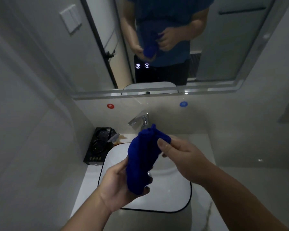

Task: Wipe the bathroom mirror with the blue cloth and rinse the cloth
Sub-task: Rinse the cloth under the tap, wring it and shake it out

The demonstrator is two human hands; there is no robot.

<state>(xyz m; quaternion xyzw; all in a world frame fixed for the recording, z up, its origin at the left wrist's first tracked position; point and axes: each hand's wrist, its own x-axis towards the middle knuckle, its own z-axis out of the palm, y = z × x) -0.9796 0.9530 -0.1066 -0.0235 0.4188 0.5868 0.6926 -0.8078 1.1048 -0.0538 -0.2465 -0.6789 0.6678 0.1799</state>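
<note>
Centre-left of frame: black tray [98, 145] on the worktop [88, 180], beside the white basin [173, 189]. Lower centre: left hand [118, 185], grip clamped round the lower end of the rolled blue cloth [142, 160], which is held tilted above the basin, in front of the tap [140, 120]. Right of centre: right hand [185, 160], grip pinching the cloth's upper end; mirror [223, 47] across the upper frame reflects both hands and the cloth.

Blue cloth [143, 162] bunched upright above white sink [170, 195]; left hand [118, 185] grips lower end, right hand [182, 157] pinches upper end. Chrome faucet [138, 120] behind cloth. Black tray [98, 145] on tabletop [205, 164] left of sink. Mirror [223, 47] above
</note>
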